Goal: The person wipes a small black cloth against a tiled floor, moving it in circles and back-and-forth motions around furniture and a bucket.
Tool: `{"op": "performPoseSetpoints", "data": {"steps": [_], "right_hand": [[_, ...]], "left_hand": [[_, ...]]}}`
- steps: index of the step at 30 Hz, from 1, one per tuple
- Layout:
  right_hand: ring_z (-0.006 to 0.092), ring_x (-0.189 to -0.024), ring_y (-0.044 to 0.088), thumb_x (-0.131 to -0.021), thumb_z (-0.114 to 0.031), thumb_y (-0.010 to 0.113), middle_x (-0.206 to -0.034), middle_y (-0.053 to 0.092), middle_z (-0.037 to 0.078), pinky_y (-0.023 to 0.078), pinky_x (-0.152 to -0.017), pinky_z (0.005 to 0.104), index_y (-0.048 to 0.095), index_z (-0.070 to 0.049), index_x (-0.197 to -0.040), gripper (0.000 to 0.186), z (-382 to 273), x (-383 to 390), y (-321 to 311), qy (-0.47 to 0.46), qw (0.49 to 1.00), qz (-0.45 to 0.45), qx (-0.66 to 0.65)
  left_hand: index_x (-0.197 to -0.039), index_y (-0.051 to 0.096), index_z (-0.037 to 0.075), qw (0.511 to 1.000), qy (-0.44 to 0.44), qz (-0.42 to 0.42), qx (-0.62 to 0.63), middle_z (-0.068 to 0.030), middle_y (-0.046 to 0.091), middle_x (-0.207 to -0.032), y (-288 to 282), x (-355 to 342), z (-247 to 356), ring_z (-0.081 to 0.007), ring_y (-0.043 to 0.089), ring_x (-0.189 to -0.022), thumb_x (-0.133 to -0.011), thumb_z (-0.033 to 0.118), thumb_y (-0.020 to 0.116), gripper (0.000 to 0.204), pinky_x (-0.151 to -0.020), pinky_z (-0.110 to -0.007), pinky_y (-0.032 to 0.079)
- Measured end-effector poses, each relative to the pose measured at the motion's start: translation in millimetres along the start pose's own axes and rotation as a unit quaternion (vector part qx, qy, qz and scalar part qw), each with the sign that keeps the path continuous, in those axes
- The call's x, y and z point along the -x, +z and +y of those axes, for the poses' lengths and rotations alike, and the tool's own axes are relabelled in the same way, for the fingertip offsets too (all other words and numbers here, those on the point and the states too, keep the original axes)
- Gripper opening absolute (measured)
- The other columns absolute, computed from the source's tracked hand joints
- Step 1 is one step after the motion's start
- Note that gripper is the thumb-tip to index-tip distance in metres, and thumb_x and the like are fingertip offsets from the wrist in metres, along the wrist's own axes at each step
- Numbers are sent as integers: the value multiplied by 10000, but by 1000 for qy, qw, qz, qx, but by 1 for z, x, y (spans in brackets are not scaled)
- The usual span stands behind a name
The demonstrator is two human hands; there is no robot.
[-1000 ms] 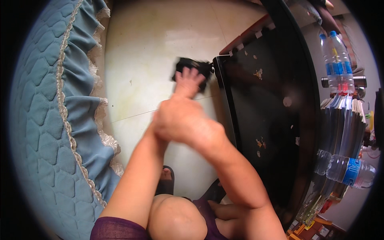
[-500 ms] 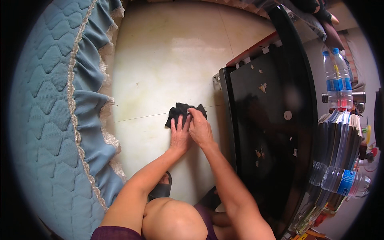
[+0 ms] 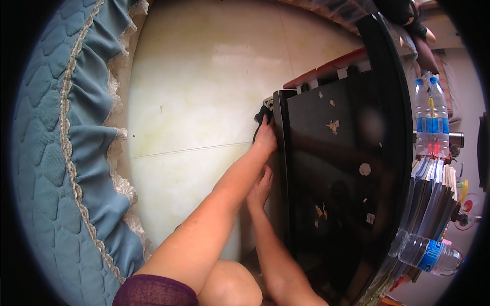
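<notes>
My left hand (image 3: 266,138) reaches forward and presses a black cloth (image 3: 261,118) against the near corner of a glossy black table (image 3: 337,168), its fingers closed on the cloth. Most of the cloth is hidden behind the hand and the table's edge. My right hand (image 3: 260,184) is lower down, fingers spread, resting by the table's left side just above the pale tiled floor (image 3: 199,102). It holds nothing. The tabletop shows several pale flecks (image 3: 334,124).
A blue quilted cover with a frilled hem (image 3: 76,153) curves along the left. Plastic water bottles (image 3: 430,115) and a stack of books (image 3: 434,199) stand beyond the table at right, with another bottle (image 3: 429,253) lying lower. My knee (image 3: 229,285) is at the bottom.
Both hands were together on the cloth on the floor. My left hand has now carried the cloth right to the table's corner, and my right hand has let go and dropped back beside the table.
</notes>
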State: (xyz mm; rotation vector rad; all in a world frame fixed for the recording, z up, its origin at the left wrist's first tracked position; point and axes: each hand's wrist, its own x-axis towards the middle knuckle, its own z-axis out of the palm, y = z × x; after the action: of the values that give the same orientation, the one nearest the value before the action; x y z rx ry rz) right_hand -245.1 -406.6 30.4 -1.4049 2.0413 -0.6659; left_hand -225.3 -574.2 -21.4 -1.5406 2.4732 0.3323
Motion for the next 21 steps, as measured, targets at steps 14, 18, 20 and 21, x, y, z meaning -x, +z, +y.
{"op": "performPoseSetpoints", "data": {"steps": [14,18,20,21], "right_hand": [[369,-1175,428,-892,-241,471,-1277,453,208,342,-965,447,507,-50,-1186,352,-27,3,7,-195,979,6,63],[393,-1272,323,-870,-278,526,-1394,330,191,325,-971,510,456,-135,-1280,439,-12,14,13,-246,960,-21,132],[403,-1286,300,-861,-279,540,-1412,303,187,322,-971,524,445,-158,-1297,462,-9,3,11,-291,928,-49,227],[417,-1283,298,-862,-277,534,-1425,271,198,330,-972,528,423,-179,-1315,477,-13,-13,10,-286,923,-52,253]], "left_hand": [[-1120,537,35,874,-9,260,410,-148,472,-1263,0,200,-32,-305,425,-1192,-758,137,558,376,-996,-425,335],[-1165,497,3,906,15,272,323,-187,443,-1316,22,219,-45,-322,422,-1225,-756,65,548,416,-1038,-440,314],[-1179,487,-2,906,7,269,327,-194,442,-1315,19,208,-45,-327,419,-1227,-756,55,541,430,-1038,-441,315],[-1192,477,-6,904,5,269,332,-201,442,-1315,15,197,-43,-332,416,-1228,-755,44,533,444,-1038,-442,316]]}}
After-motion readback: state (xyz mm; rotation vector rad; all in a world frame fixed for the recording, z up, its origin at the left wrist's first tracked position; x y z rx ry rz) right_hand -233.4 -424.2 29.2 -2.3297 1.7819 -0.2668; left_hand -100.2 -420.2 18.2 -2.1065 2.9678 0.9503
